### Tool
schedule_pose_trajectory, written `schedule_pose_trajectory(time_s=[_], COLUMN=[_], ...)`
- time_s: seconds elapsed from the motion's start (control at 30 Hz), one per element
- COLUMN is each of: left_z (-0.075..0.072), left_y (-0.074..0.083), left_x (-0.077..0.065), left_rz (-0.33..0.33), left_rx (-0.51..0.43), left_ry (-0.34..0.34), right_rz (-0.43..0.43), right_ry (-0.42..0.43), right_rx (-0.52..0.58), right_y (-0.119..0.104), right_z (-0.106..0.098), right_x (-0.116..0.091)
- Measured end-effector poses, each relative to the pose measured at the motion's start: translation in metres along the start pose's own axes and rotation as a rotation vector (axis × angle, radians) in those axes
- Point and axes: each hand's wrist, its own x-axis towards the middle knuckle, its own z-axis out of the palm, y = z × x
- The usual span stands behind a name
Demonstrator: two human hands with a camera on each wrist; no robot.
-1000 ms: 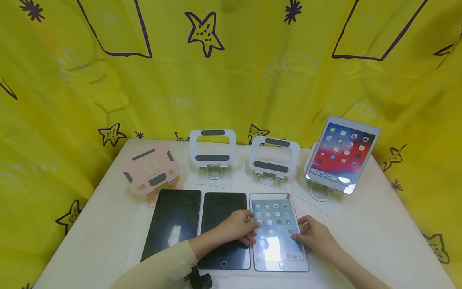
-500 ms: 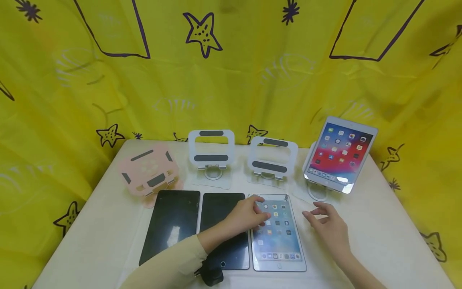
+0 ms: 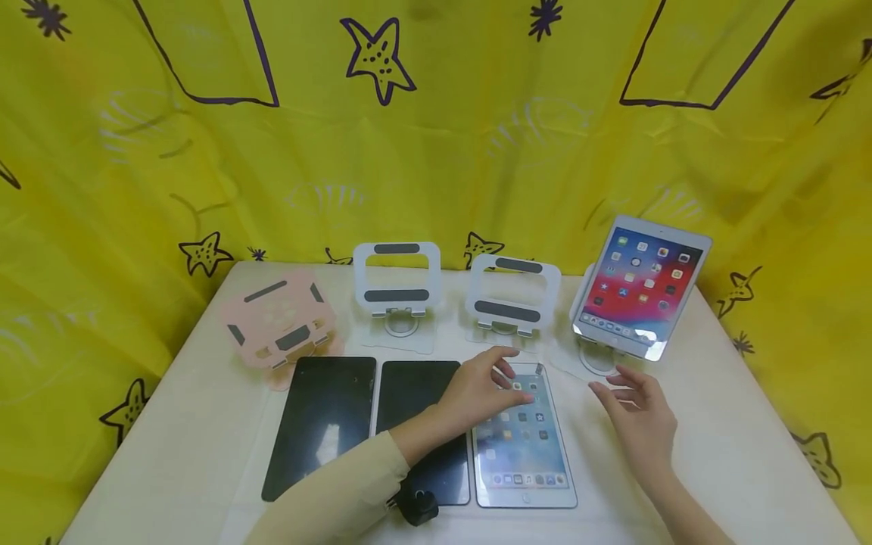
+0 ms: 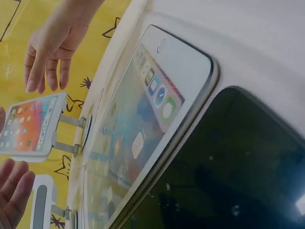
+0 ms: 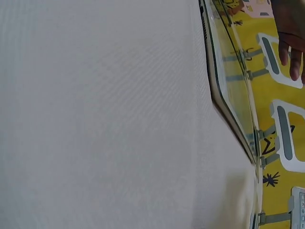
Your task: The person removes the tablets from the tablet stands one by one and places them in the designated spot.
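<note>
A white tablet (image 3: pixel 523 454) with a lit screen lies flat on the table. Above its upper left part hovers my left hand (image 3: pixel 480 386), fingers loosely bent and nothing in them; it hides part of the screen. To the tablet's right, my right hand (image 3: pixel 643 428) is raised over the table, thumb and fingers apart, also holding nothing. Two black tablets, one far left (image 3: pixel 320 428) and one in the middle (image 3: pixel 418 393), lie alongside; my left forearm crosses both. In the left wrist view, the white tablet (image 4: pixel 138 129) and a black tablet (image 4: pixel 214 162) lie side by side.
Behind the tablets stand a pink tablet stand (image 3: pixel 279 318) and two bare white stands, left (image 3: pixel 398 297) and middle (image 3: pixel 514 312). At the right, another white tablet (image 3: pixel 640 288) leans on a stand. A yellow patterned curtain (image 3: pixel 436 166) hangs behind the white table (image 3: pixel 736 439).
Both hands have let go of the flat white tablet's sides and lifted. The left hand has moved up and right over the screen; the right hand has moved away to the right.
</note>
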Motion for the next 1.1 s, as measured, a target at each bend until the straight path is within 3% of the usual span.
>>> schedule_pose_trajectory(time_s=[0.13,0.3,0.47,0.77,0.93,1.1], left_z=[0.004,0.013,0.024,0.031,0.032,0.035], left_y=[0.0,0.0,0.0,0.004,0.005,0.005], left_x=[0.008,0.021,0.036,0.069,0.087,0.101], left_rz=[0.071,0.091,0.115,0.183,0.176,0.158], left_rx=[-0.022,-0.048,-0.065,-0.169,-0.191,-0.258], left_ry=[-0.02,-0.069,-0.12,-0.244,-0.236,-0.214], right_rz=[-0.167,-0.227,-0.168,-0.126,-0.11,0.034], right_ry=[0.01,-0.011,0.013,0.087,0.106,0.104], right_rx=[0.043,0.148,0.088,0.073,0.068,-0.004], right_y=[-0.014,-0.035,-0.045,-0.035,-0.033,-0.04], right_z=[-0.007,-0.017,-0.021,-0.019,-0.02,-0.029], right_x=[0.001,0.006,0.015,0.029,0.042,0.059])
